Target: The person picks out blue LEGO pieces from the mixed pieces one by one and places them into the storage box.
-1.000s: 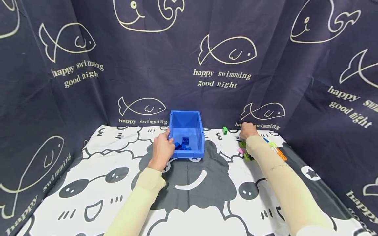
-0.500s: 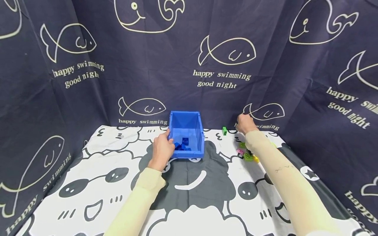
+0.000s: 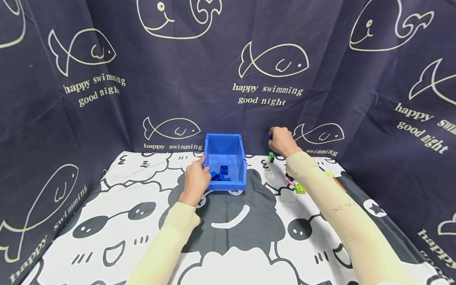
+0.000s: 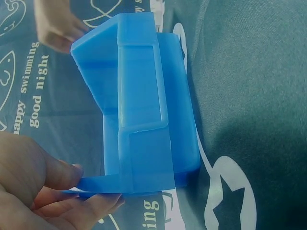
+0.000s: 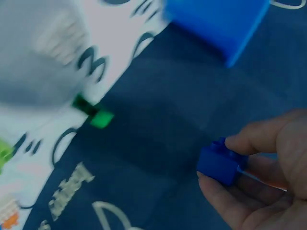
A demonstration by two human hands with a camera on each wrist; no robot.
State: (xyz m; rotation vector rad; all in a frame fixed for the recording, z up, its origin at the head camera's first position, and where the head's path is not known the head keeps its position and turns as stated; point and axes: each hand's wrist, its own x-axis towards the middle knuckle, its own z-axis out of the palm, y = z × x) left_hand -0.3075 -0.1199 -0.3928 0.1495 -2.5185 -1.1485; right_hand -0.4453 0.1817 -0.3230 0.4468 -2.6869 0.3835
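Observation:
My left hand point(image 3: 196, 178) pinches the left wall of a blue plastic bin point(image 3: 243, 170), thumb and fingers on either side of the rim, as the left wrist view shows. Several blue building blocks point(image 3: 223, 170) lie inside that bin. Off to the bin's right, raised above the cloth, my right hand point(image 3: 283, 140) holds a blue building block point(image 5: 218, 163) between thumb and fingers. Below it, a green building block point(image 3: 271, 157) stands near the back edge.
A whitish block point(image 3: 269, 173) lies on the patterned cloth point(image 3: 228, 217). Farther right are a lime block point(image 3: 300, 188), a pink piece point(image 3: 290, 182) and an orange piece point(image 3: 339, 184), partly behind the right forearm. A dark printed curtain point(image 3: 213, 79) rises behind.
My right hand has risen from the pile of blocks and moved left toward the bin, carrying the blue building block. The left hand and bin stay where they were.

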